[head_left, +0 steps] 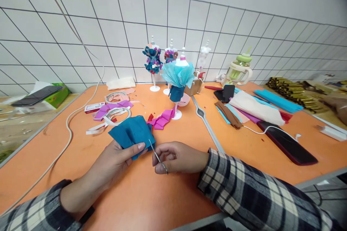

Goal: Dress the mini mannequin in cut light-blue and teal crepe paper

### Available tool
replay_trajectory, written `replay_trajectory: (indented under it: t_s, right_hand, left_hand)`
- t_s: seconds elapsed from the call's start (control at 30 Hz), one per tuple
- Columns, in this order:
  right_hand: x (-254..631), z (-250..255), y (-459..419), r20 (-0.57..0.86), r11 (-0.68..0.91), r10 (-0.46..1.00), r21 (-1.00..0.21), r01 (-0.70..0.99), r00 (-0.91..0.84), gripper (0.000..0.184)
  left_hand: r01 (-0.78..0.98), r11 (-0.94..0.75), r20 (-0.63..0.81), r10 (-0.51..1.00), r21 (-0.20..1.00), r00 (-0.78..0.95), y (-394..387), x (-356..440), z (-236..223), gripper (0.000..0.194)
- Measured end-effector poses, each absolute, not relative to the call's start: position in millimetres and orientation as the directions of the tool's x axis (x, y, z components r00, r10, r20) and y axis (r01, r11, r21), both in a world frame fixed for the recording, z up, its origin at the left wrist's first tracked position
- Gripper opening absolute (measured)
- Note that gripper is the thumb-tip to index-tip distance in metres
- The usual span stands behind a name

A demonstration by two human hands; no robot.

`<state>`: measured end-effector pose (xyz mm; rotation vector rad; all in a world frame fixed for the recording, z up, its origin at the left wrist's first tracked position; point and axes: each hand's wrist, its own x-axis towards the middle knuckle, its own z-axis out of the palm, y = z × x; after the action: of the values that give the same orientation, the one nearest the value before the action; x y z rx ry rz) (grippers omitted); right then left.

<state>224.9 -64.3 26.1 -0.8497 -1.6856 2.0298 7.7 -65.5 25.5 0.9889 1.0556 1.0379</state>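
Note:
My left hand (119, 157) pinches a folded piece of dark teal crepe paper (132, 131) between thumb and fingers, above the front of the table. In my right hand (173, 157) is a small pair of metal scissors (158, 158), its blades pointing up and left to the paper's right edge. Whether the blades touch the paper I cannot tell. Beyond my hands stands a mini dress form (176, 113) on a white base, wearing a light blue ruffled paper top (179, 74) and a dark teal lower part (176, 94).
Behind stand more mini dress forms (153, 59). Rolls of white tape (118, 113), purple crepe paper (164, 119) and a small box (94, 107) lie left and centre. Rightward are paper strips (255, 106), a phone (287, 142) with a white cable, and a green-lidded bottle (238, 68).

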Motion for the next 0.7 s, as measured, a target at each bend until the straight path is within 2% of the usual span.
replay_trajectory:
  t_s: [0.3,0.7]
  right_hand:
    - [228.1,24.2,-65.3,-0.285,-0.208,0.626,-0.958,0.196,-0.726,0.048]
    - [226.6,22.9,-68.9,-0.236,-0.229,0.609,-0.966,0.117,-0.758,0.051]
  left_hand:
    - [-0.114,0.164,-0.142,0.974,0.98,0.178,-64.5,6.4,23.5,0.032]
    - [-0.132,0.126,-0.099,0.976,0.983,0.195,-67.2,9.3,23.0,0.03]
